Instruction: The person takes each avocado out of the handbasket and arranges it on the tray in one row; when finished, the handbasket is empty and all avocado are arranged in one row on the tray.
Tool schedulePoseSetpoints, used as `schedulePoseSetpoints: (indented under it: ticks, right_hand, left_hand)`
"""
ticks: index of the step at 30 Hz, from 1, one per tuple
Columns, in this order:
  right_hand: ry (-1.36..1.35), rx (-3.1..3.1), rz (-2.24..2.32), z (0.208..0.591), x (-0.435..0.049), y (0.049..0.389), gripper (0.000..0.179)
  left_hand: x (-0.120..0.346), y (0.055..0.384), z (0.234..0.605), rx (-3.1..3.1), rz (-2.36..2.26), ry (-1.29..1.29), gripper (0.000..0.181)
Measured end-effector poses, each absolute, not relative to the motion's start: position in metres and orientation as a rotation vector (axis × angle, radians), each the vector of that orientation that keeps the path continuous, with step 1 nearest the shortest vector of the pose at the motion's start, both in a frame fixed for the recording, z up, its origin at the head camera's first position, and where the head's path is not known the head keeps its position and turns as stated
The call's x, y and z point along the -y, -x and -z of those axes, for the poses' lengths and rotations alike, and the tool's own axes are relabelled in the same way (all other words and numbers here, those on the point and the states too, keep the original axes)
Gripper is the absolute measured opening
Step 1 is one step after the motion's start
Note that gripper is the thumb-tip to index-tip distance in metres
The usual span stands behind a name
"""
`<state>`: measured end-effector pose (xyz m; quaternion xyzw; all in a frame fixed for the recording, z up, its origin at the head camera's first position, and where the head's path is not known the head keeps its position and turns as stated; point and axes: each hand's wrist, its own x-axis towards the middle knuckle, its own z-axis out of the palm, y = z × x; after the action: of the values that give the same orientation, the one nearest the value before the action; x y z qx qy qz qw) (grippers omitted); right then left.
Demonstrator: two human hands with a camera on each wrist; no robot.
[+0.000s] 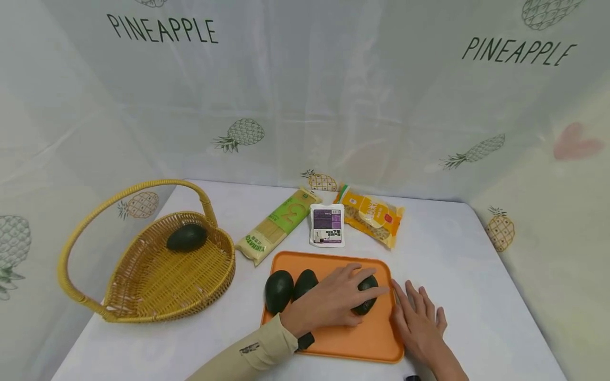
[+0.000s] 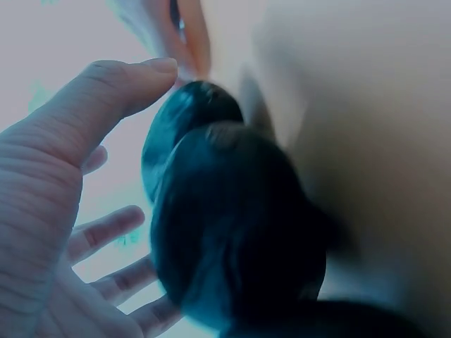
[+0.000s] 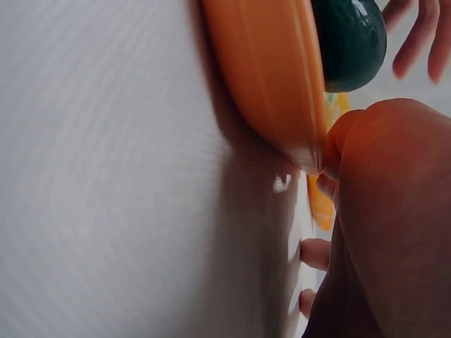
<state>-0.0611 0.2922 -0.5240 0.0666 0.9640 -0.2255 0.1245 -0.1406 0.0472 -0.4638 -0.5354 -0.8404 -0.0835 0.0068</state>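
Observation:
My left hand (image 1: 331,299) reaches over an orange tray (image 1: 352,357), its fingers spread above and around a dark green avocado (image 1: 368,296). In the left wrist view the thumb and fingers (image 2: 116,225) stand apart beside two dark avocados (image 2: 232,225). Two more avocados lie at the tray's left side, one (image 1: 278,291) in full sight and another (image 1: 305,281) partly hidden by my left hand. At the tray's right edge rests my right hand (image 1: 419,320), fingers extended, touching the rim (image 3: 282,84).
A yellow wicker basket (image 1: 167,286) with a tall handle stands at left, holding one avocado (image 1: 187,237). Behind the tray lie a green noodle packet (image 1: 281,225), a white-and-purple pouch (image 1: 327,226) and an orange pasta bag (image 1: 371,214). A pineapple-print curtain (image 1: 305,106) hangs behind the white table.

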Motion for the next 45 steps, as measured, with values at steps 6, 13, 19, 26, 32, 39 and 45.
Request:
schedulePoseSetpoints:
  ticks: [6,13,19,26,32,39,45]
  right_hand:
    - [-0.215,-2.761,0.635,0.522,-0.294,0.065,0.061]
    - [-0.246,-2.712,0.625,0.523,-0.292,0.069,0.062]
    - [-0.242,-2.738,0.634,0.523,-0.293,0.069,0.062]
    - [-0.237,-2.714,0.629,0.522,-0.294,0.071,0.063]
    - [-0.252,-2.7,0.609,0.522,-0.293,0.072,0.063]
    - [-0.247,-2.705,0.61,0.522,-0.291,0.071,0.063]
    - [-0.26,-2.693,0.617,0.523,-0.291,0.073,0.064]
  left_hand:
    - [-0.027,0.14,0.449,2.614,0.329,1.609,0.085]
    - [-0.001,0.143,0.427,2.678,0.497,1.5,0.079]
    - [0.031,0.144,0.412,2.679,0.598,1.344,0.071]
    - [0.06,0.147,0.407,2.673,0.599,1.164,0.068]
    - [0.078,0.151,0.403,2.666,0.57,1.103,0.069]
    - [0.095,0.154,0.403,2.663,0.575,0.997,0.068]
    - [0.106,0.154,0.408,2.659,0.573,0.961,0.065]
